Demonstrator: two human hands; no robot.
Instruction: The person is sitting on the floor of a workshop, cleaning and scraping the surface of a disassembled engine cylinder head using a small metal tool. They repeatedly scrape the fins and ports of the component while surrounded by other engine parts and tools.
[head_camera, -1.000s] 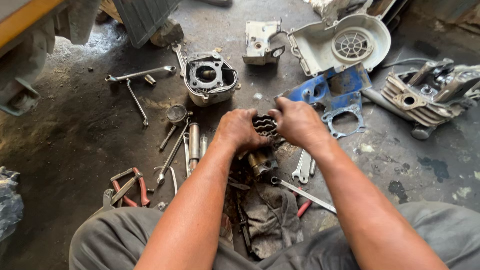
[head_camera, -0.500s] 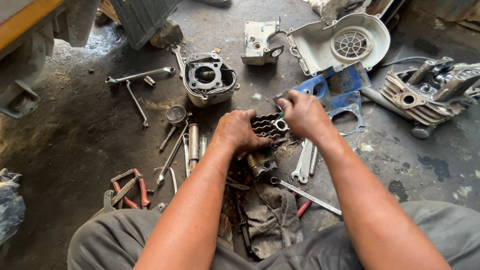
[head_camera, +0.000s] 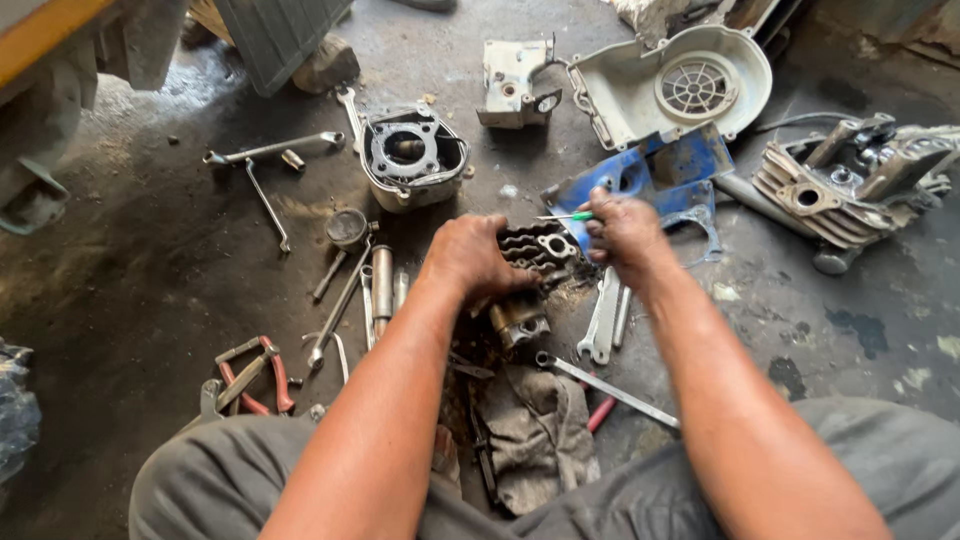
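While both forearms reach forward over the knees, the left hand (head_camera: 470, 258) lies palm-down, fingers curled over a dark, finned metal cylinder block (head_camera: 538, 250) on the oily floor (head_camera: 150, 270). The right hand (head_camera: 625, 228) pinches a thin green-handled tool (head_camera: 566, 216), its tip over the block, which sits between both hands.

Blue cover plate (head_camera: 668, 168), green-handled screwdriver (head_camera: 572, 215), red-handled pliers (head_camera: 262, 372), grey trousers (head_camera: 180, 490)

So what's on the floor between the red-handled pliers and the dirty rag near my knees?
Head view: a long ratchet wrench and loose sockets, then the left forearm crossing above.
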